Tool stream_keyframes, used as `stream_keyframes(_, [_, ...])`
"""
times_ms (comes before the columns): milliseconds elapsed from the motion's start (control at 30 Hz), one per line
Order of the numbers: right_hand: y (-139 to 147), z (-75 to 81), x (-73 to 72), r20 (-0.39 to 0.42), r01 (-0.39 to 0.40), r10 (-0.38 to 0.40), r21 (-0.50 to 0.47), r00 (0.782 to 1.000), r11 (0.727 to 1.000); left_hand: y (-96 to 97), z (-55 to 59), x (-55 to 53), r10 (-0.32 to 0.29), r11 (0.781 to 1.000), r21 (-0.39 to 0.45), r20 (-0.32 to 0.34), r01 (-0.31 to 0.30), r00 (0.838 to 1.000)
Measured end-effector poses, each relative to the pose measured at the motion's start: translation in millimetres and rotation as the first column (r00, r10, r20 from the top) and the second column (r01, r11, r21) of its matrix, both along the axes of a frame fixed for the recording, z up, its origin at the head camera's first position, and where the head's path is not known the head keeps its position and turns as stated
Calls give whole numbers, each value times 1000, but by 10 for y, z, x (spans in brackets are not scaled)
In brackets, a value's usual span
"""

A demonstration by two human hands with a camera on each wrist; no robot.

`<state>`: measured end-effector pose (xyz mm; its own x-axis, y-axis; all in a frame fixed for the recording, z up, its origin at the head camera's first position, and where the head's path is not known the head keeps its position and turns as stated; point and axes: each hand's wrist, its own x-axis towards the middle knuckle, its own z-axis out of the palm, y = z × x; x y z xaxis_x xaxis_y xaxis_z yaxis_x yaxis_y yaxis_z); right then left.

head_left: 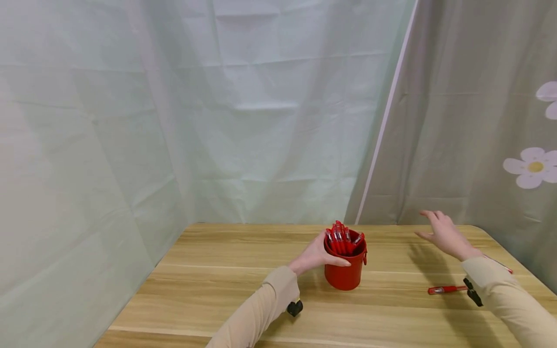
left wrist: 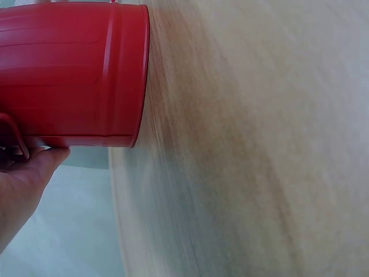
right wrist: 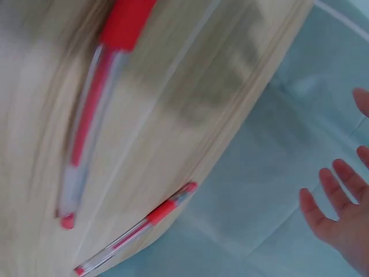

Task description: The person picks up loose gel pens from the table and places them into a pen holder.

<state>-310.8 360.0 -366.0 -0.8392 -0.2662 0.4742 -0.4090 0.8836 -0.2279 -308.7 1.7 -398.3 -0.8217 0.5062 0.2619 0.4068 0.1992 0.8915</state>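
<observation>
My left hand point(head_left: 314, 255) grips a small red bucket point(head_left: 344, 276) from its left side, the thumb across the near face below the rim and the other fingers hidden behind. The bucket stands upright. Several red pens point(head_left: 340, 241) with clear ends lean inside it. In the left wrist view the bucket's plain wall point(left wrist: 63, 75) fills the upper left. My right hand point(head_left: 447, 238) hovers above the table's right side, fingers spread and holding nothing. Below it lie a red pen point(head_left: 445, 289), partly hidden by my wrist, and a second pen point(right wrist: 138, 231) nearer the table edge.
The wood-grain table point(head_left: 226, 280) runs back to a pale green curtain point(head_left: 270, 121). A grey curtain with white flowers point(head_left: 532, 167) hangs at the right. The table's right edge passes close by the second pen.
</observation>
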Motion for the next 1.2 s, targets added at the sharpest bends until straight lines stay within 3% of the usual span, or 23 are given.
stream_keyframes(167, [145,-67,37,73,28,-29,19,997,999,-6,4,8,12,1000,-3,5,-12,1000])
stream_keyframes(567, [462,-250,59,96,89,-99,108,990,990,-10,-20,-12,9,1000,4,14,-9,1000])
stream_keyframes(967, [694,-381,112,207,197,-223,140,953,970,-31,-15,-8,12,1000,-1,7,-12,1000])
stream_keyframes(1200, [790,-414,153,233,219,-247,139,941,966,-31,-18,-2,10,1000,0,10,-10,1000])
